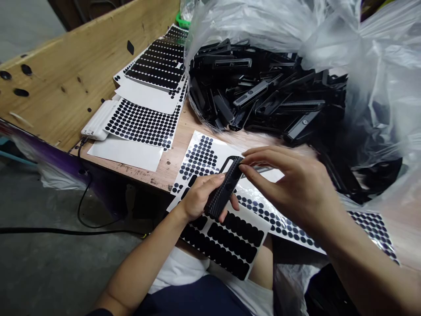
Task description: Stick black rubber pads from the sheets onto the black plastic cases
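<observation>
My left hand is closed round a long black plastic part with a carbon-fibre pattern and a slot along one side. The part is held tilted over the sticker sheets. At its upper end, the thumb and forefinger of my right hand come together in a pinch; whatever is between them is too small to make out. Beneath my left hand, a sheet of black stickers reaches over the table edge above my lap. A white sheet of round black dots lies just behind the part.
A large clear plastic bag full of similar black parts stands at the back right. Several sticker sheets are stacked at the left, beside a white power bank with a cable. A wooden board walls the left side.
</observation>
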### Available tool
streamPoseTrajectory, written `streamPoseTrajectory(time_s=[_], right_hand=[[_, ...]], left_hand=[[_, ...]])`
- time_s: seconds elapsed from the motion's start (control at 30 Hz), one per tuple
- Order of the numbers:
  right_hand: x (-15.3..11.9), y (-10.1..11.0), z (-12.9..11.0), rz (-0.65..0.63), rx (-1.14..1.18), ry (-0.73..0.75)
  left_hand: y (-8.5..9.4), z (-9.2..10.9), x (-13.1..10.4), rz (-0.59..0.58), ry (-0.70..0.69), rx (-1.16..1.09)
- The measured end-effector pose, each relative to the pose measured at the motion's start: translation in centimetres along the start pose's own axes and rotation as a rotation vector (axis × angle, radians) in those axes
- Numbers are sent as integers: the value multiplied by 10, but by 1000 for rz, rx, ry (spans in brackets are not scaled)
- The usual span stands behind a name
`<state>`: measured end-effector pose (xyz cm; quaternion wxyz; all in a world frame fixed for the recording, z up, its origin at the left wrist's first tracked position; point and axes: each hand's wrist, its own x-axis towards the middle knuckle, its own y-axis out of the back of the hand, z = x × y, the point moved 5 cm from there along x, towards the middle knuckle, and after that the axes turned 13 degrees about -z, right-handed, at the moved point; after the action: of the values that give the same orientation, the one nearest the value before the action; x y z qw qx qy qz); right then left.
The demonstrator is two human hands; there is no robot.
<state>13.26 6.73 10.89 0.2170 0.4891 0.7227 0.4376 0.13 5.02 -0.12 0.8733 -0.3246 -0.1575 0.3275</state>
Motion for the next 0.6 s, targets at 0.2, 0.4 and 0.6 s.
streamPoseTrajectory(time_s=[0.2,0.4,0.6], right_hand=[[-10,-9,-4,137,-88,-25],[8,-13,67,55,-5,-159],[3,-17,101,-263,-177,-97]], left_hand=[[-1,1,-1,33,5,108],[1,2,-2,10,10,122],[2,10,-1,171,-147,65]])
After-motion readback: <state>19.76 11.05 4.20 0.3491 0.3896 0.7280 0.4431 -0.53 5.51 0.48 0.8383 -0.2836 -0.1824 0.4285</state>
